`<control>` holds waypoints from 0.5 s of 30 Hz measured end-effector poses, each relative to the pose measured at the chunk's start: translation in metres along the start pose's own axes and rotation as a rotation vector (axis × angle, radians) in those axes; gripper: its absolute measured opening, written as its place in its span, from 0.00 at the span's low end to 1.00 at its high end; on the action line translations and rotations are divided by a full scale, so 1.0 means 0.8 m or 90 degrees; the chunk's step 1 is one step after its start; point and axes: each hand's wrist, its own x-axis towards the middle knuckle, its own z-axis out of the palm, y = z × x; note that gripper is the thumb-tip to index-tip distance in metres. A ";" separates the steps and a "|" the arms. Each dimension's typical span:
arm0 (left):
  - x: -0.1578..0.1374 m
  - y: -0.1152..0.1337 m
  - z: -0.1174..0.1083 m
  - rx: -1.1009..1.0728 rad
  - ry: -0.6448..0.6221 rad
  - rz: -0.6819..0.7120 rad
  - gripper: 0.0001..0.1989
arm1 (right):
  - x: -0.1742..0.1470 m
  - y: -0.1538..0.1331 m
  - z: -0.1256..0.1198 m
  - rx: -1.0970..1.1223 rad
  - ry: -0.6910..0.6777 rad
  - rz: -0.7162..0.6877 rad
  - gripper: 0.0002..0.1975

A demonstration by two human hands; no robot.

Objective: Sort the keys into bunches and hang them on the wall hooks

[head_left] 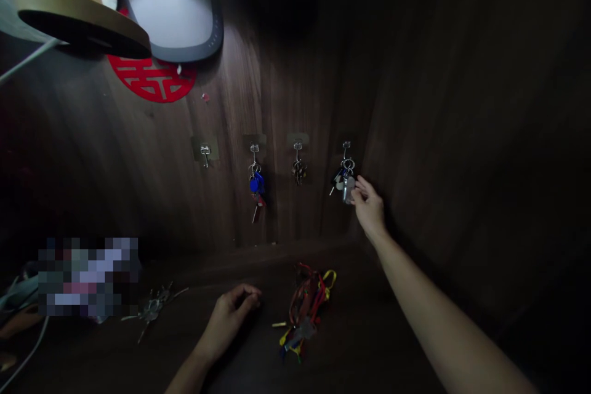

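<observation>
My right hand [368,208] is raised to the rightmost wall hook [346,146]. Its thumb and fingers close on the edge of a pale fob in the bunch of keys [347,181] hanging there. Low on the dark wooden surface rests my left hand [231,317], fingers curled, with nothing visible in it. Just right of it lies a tangle of red, brown and yellow cords [308,295] with a clear piece among them. Left of that hand is a loose bunch of keys [154,308].
Keys with a blue fob [257,183] and a smaller key bunch [299,171] hang from the middle hooks. The leftmost hook [205,151] is bare. Above are a grey cap [173,18], a red cutout [157,81] and a round lamp head [78,9]. A blurred-out item [87,280] lies at left.
</observation>
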 end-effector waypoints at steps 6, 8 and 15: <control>-0.002 0.001 -0.002 -0.001 -0.007 0.003 0.16 | -0.058 0.010 -0.005 -0.041 -0.037 0.012 0.23; -0.003 0.002 -0.002 -0.009 -0.005 0.001 0.15 | -0.083 0.011 -0.005 -0.038 -0.061 0.025 0.22; -0.007 0.008 -0.002 0.000 -0.003 -0.001 0.14 | -0.160 -0.006 -0.011 -0.050 -0.355 0.039 0.13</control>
